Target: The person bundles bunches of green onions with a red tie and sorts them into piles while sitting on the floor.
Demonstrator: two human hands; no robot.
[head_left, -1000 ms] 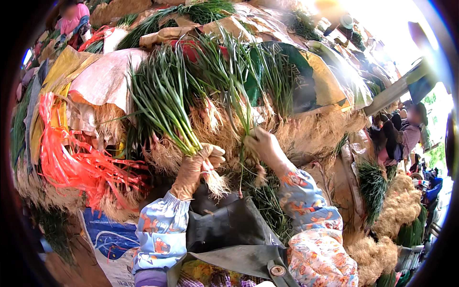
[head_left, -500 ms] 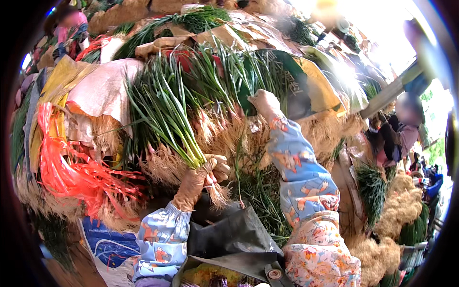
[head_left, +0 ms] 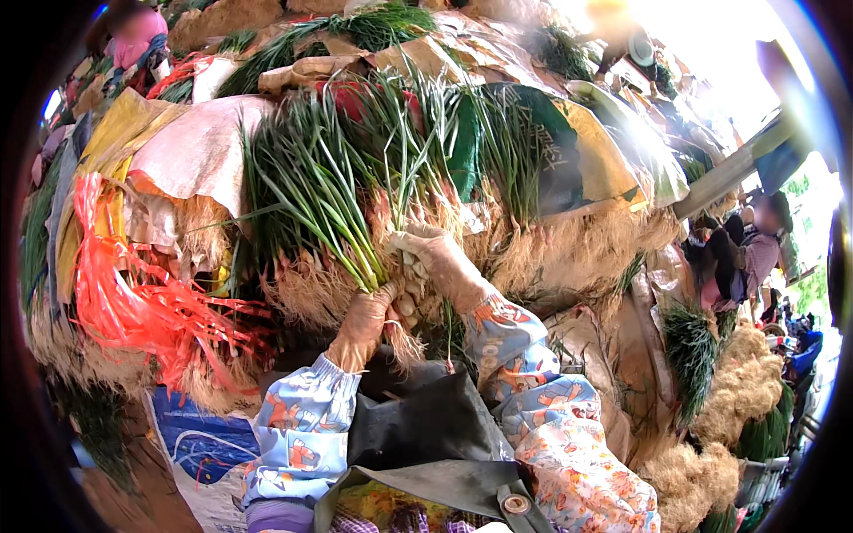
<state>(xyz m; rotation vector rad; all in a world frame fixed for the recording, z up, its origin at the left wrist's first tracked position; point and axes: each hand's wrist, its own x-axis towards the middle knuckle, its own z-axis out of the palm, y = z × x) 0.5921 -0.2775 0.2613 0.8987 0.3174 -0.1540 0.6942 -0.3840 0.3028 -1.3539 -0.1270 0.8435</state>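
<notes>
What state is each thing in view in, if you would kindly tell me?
Left hand: closed around the green bunch.
Right hand: beside the left, fingers curled, grip unclear.
Green bunch: held, leaves fanned, roots showing below the left hand.
Red plastic strips: loose, tangled.
Pink sheet: draped over rooted plants.
Black sheet: creased.

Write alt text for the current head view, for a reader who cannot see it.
A person's left hand grips a bunch of scallions near its roots, with the right hand close beside it. More scallions lie beyond the hands, and red plastic strips drape at the left.
</notes>
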